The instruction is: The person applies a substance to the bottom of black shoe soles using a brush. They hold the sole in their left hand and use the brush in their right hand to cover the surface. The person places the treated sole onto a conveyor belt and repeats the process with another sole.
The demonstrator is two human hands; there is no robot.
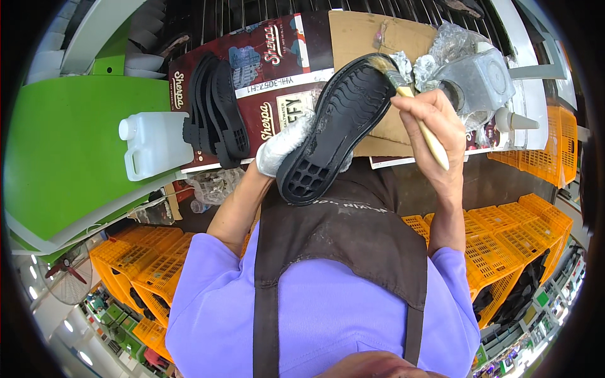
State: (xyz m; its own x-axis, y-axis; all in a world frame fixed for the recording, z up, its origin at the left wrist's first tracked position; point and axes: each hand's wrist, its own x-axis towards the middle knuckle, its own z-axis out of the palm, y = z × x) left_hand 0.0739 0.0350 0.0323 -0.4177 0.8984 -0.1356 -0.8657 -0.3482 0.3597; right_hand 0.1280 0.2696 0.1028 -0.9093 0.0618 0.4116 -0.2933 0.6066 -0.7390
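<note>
A black shoe sole [345,120] is held tilted in front of me, its hollow inner side facing up. My left hand [285,145], in a white glove, grips its left edge; some of the fingers are hidden beneath it. My bare right hand [435,123] is closed round the pale wooden handle of a paintbrush [430,140]. The brush's bristles touch the far right end of the sole, inside the rim. Several more black soles [217,107] stand bunched on the cardboard to the left. Right of the brush lies a cloudy clear plastic container [482,82] on its side.
A white jug [157,145] stands at the left beside a green panel [69,138]. Crumpled plastic film [455,43] and a nozzle-tipped bottle [517,120] lie at the right. Flattened cardboard [356,34] covers the work surface over metal rollers. Orange crates [504,233] stand on both sides behind me.
</note>
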